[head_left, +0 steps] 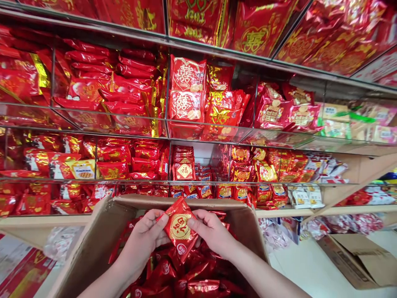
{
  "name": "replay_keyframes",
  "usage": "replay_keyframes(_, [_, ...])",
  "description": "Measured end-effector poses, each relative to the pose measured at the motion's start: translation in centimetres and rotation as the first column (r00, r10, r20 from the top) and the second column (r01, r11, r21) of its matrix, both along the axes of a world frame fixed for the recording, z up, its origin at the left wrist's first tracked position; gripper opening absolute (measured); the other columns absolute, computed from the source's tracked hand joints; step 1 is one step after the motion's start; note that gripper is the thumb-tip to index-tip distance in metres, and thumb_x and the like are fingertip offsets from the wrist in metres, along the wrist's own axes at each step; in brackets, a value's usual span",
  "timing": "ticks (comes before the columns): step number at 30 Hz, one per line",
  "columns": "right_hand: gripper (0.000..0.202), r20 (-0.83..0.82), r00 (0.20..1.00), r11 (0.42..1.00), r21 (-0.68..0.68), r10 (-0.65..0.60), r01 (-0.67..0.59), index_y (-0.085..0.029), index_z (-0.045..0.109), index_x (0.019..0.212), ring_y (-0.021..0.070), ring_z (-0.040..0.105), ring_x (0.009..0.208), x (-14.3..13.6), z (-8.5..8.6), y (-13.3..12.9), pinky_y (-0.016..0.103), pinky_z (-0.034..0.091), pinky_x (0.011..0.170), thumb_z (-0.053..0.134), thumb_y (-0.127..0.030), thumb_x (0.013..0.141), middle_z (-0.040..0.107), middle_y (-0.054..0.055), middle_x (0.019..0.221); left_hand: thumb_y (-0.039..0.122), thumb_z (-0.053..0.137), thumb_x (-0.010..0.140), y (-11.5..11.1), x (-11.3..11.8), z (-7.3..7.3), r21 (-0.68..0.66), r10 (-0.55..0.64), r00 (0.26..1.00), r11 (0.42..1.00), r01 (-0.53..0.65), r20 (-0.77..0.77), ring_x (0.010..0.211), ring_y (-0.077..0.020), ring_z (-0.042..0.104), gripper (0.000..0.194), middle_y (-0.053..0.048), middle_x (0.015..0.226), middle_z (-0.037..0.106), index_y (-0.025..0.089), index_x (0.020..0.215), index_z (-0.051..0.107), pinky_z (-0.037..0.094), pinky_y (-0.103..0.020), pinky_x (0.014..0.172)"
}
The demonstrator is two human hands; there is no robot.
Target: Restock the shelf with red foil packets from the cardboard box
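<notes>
Shelving unit (71, 220): stands beyond the far wall of the carton, stocked with wrapped goods. Carton (99, 231): open at the top, red packets (164, 273) heaped loosely inside.

Hands: from where I stand, both are above the carton's contents. The left hand (144, 238) pinches one edge of the held packet (180, 227) between thumb and fingers; the right hand (214, 236) pinches the opposite edge, thumb resting on the printed face. The grip is closed on both sides.

Caution: the wrapper looks glossy, so uneven thumb pressure could let it slip and drop among the similar packets in the carton. Pulling the hands apart could split a seam; pressing hard on the face could crush brittle contents.

Orientation: the held packet is turned cornerwise, printed face towards the wearer. One corner points at the carton's far wall, the opposite one at its near end. The longest visible line joins these corners; fingers cover the sides, so the true long axis cannot be confirmed.
</notes>
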State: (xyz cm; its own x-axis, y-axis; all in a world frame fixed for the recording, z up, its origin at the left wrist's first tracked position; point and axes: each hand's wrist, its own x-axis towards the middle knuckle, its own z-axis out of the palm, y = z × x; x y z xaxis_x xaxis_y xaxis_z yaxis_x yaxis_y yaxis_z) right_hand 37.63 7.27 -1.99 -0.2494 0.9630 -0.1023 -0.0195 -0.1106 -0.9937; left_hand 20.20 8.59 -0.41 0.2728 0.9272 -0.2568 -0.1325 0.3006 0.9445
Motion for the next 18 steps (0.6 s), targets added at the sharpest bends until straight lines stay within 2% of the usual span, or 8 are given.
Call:
replay_keyframes(3, [0.029, -0.035, 0.999, 0.999, 0.037, -0.038, 0.040, -0.017, 0.059, 0.090, 0.0089, 0.053, 0.061, 0.4, 0.2, -0.1, 0.023, 0.045, 0.056, 0.058, -0.043, 0.077, 0.060, -0.001, 0.076, 0.033, 0.061, 0.075, -0.4, 0.2, -0.4, -0.089, 0.081, 0.989, 0.994, -0.070, 0.124, 0.066, -0.0125, 0.066, 0.016, 0.005, 0.067, 0.070, 0.022, 0.078, 0.049, 0.053, -0.025, 0.065])
replay_keyframes(6, [0.024, -0.045, 0.999, 0.999, 0.052, -0.006, 0.009, -0.017, 0.058, 0.087, 0.0106, 0.055, 0.073, 0.3, 0.5, -0.4, 0.024, 0.044, 0.070, 0.065, -0.034, 0.072, 0.062, 0.000, 0.084, 0.037, 0.070, 0.066, -0.8, 0.3, -0.5, -0.108, 0.127, 0.977, 0.988, -0.110, 0.168, 0.070, -0.0151, 0.068, 0.026, 0.005, 0.067, 0.071, 0.023, 0.076, 0.052, 0.055, -0.026, 0.066])
replay_keyframes(10, [0.019, -0.070, 0.993, 0.994, 0.044, -0.098, 0.101, -0.017, 0.053, 0.079, 0.0096, 0.051, 0.065, -0.7, 1.5, -1.0, 0.023, 0.041, 0.064, 0.063, -0.034, 0.073, 0.058, -0.003, 0.071, 0.041, 0.069, 0.066, -1.6, 0.6, -0.3, -0.041, 0.077, 0.980, 0.997, -0.071, 0.182, 0.092, -0.0188, 0.064, 0.034, 0.005, 0.094, 0.072, 0.030, 0.094, 0.054, 0.055, -0.029, 0.078])
replay_keyframes(12, [0.018, -0.056, 0.993, 0.991, 0.074, -0.105, 0.109, -0.018, 0.052, 0.079, 0.0108, 0.052, 0.066, -0.9, 2.4, -1.3, 0.025, 0.042, 0.064, 0.060, -0.033, 0.074, 0.058, -0.002, 0.071, 0.042, 0.065, 0.069, -1.7, 0.3, -0.3, 0.067, -0.020, 0.998, 0.998, 0.017, 0.057, 0.103, -0.0199, 0.060, 0.037, 0.004, 0.106, 0.068, 0.033, 0.103, 0.053, 0.050, -0.031, 0.089])
replay_keyframes(14, [0.024, 0.089, 0.990, 0.975, 0.205, -0.109, 0.089, -0.018, 0.054, 0.091, 0.0140, 0.055, 0.079, -0.6, 3.6, -1.4, 0.028, 0.043, 0.073, 0.062, -0.028, 0.072, 0.061, 0.002, 0.086, 0.043, 0.060, 0.073, -1.5, -0.2, -0.5, 0.214, -0.106, 0.970, 0.965, 0.155, -0.221, 0.106, -0.0213, 0.058, 0.032, 0.002, 0.107, 0.068, 0.032, 0.102, 0.055, 0.046, -0.030, 0.094])
replay_keyframes(16, [0.043, 0.311, 0.939, 0.924, 0.383, -0.149, 0.019, -0.021, 0.052, 0.109, 0.0170, 0.053, 0.096, 0.0, 4.9, -1.5, 0.031, 0.041, 0.085, 0.066, -0.027, 0.069, 0.059, 0.004, 0.105, 0.042, 0.053, 0.077, -1.1, -0.8, -0.6, 0.334, -0.127, 0.848, 0.881, 0.334, -0.514, 0.102, -0.0222, 0.061, 0.026, 0.000, 0.101, 0.070, 0.031, 0.100, 0.055, 0.047, -0.027, 0.088])
replay_keyframes(18, [0.042, 0.521, 0.842, 0.879, 0.456, -0.136, -0.140, -0.023, 0.054, 0.111, 0.0175, 0.052, 0.098, 0.5, 6.1, -1.5, 0.031, 0.040, 0.087, 0.066, -0.026, 0.070, 0.060, 0.004, 0.105, 0.042, 0.048, 0.081, -0.6, -1.2, -0.4, 0.365, -0.116, 0.716, 0.798, 0.480, -0.688, 0.092, -0.0204, 0.065, 0.020, 0.002, 0.091, 0.072, 0.032, 0.096, 0.054, 0.049, -0.024, 0.078])
